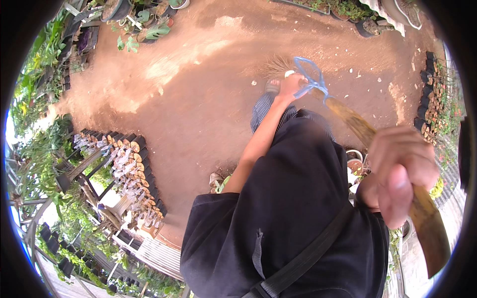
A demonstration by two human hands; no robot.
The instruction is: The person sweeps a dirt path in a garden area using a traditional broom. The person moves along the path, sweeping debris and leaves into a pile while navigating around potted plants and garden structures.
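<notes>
A stick broom with a long wooden handle (pixel 348 115) runs slantwise across the view, from the ground ahead to the lower right. My right hand (pixel 402 171), large and close to the camera, is wrapped around its upper part. Lower down, my left hand (pixel 292 87) grips it near the head, where a blue plastic strip (pixel 311 76) is tied around the handle. Thin brown bristles (pixel 277 66) fan out over the bare soil (pixel 193 97), close to my sandalled foot (pixel 272 85). A small white part (pixel 289 73) shows beside my left fingers.
Rows of black planting bags (pixel 143 164) with plastic-wrapped seedlings stand at left. More black bags (pixel 425 93) line the right edge. Potted plants (pixel 149 28) sit at the far left, and planters (pixel 367 27) at the far right. Pots (pixel 355 164) stand close by my right side.
</notes>
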